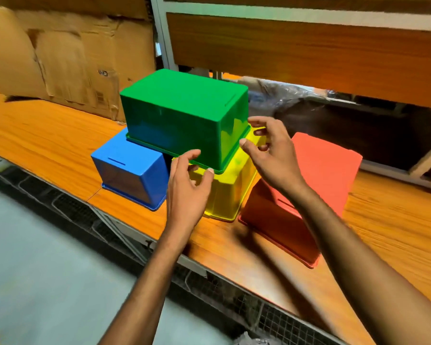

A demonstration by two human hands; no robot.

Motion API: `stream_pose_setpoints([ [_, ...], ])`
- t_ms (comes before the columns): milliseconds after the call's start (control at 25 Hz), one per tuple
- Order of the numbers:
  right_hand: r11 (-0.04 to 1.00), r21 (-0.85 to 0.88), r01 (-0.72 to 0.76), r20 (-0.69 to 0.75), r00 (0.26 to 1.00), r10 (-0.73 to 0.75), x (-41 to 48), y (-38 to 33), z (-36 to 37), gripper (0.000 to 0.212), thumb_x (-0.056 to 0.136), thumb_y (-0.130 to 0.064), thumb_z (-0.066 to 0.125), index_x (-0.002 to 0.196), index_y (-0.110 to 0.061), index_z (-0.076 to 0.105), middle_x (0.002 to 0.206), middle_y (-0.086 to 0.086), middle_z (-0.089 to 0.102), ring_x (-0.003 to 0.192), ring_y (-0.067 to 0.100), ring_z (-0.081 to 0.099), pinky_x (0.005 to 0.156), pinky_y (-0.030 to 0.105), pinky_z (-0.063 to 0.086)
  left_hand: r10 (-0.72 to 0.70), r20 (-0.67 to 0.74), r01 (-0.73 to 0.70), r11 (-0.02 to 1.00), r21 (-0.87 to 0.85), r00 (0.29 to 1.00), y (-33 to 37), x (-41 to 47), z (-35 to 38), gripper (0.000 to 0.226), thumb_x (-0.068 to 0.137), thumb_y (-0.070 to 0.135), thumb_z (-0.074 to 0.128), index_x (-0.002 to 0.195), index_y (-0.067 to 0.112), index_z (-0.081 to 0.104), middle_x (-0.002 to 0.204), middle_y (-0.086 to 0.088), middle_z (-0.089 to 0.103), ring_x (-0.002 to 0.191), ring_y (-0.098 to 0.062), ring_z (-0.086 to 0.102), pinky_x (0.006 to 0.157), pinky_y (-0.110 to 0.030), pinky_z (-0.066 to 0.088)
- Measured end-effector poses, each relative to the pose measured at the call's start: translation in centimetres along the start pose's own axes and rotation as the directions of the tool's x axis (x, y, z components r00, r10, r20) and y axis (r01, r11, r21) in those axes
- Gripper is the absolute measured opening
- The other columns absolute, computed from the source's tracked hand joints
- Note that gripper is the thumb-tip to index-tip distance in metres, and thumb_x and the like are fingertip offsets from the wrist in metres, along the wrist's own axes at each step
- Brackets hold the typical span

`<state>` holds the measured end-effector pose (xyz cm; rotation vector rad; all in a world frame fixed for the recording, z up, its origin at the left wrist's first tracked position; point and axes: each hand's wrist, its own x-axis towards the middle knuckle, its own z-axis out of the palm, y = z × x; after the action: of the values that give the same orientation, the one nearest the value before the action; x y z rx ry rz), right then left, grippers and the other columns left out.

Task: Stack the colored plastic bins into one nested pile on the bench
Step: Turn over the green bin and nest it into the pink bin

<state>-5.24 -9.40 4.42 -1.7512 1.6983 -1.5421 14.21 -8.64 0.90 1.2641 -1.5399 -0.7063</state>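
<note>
Orange tabletop [47, 140] is carrying four upturned bins, none nesting — I'm seeing both hands [188, 180] spreading open at the green bin [184, 115], gripping nothing.

Wooden bench [42, 145]: blue bin [132, 178], yellow bin [228, 195], red bin [316, 185] (all inverted).

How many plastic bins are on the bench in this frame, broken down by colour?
Green upside-down plastic bin, resting across the blue and yellow ones: 1
Blue upside-down plastic bin: 1
Yellow upside-down plastic bin: 1
Red-orange upside-down plastic bin: 1
Total: 4
</note>
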Motion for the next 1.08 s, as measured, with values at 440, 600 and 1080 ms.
stream_pose_setpoints([
  [440, 0.941, 0.076, -0.329, 0.177, 0.934, 0.312, 13.4, 6.0, 5.0, 0.066, 0.102, -0.053, 0.039, 0.158, -0.018, 0.034, 0.162, 0.006, 0.040, 0.149, 0.022, 0.038, 0.124, 0.044, 0.025, -0.102, -0.021, 0.103, 0.992, 0.067, 0.995, 1.2, 4.3, 5.6, 0.092, 0.090, 0.031, 0.074, 0.161, 0.015, 0.017, 0.167, 0.001, 0.012, 0.143, -0.024, 0.039, 0.107, -0.030, 0.041],
  [600, 0.927, 0.225, -0.301, 0.169, 0.949, 0.267, 12.5, 6.2, 4.8, 0.066, 0.093, -0.056, 0.053, 0.148, -0.020, 0.047, 0.147, 0.002, 0.057, 0.134, 0.017, 0.054, 0.115, 0.047, 0.042, -0.117, -0.015, 0.118, 0.991, 0.055, 0.993, 1.2, 4.9, 4.1, 0.094, 0.092, 0.033, 0.072, 0.163, 0.017, 0.012, 0.170, 0.004, 0.008, 0.150, -0.022, 0.029, 0.112, -0.023, 0.021],
  [1080, 0.958, 0.257, -0.129, 0.171, 0.981, 0.086, 5.4, -6.4, 0.4, 0.083, 0.095, 0.009, 0.055, 0.160, -0.035, 0.027, 0.155, -0.011, 0.041, 0.138, 0.000, 0.044, 0.093, 0.014, 0.052, 0.122, -0.009, -0.117, 0.925, -0.361, 0.993, 0.9, 10.2, -8.4, 0.064, 0.097, 0.029, 0.068, 0.155, 0.025, 0.041, 0.155, 0.004, 0.049, 0.132, -0.001, 0.054, 0.102, -0.028, 0.054],
])
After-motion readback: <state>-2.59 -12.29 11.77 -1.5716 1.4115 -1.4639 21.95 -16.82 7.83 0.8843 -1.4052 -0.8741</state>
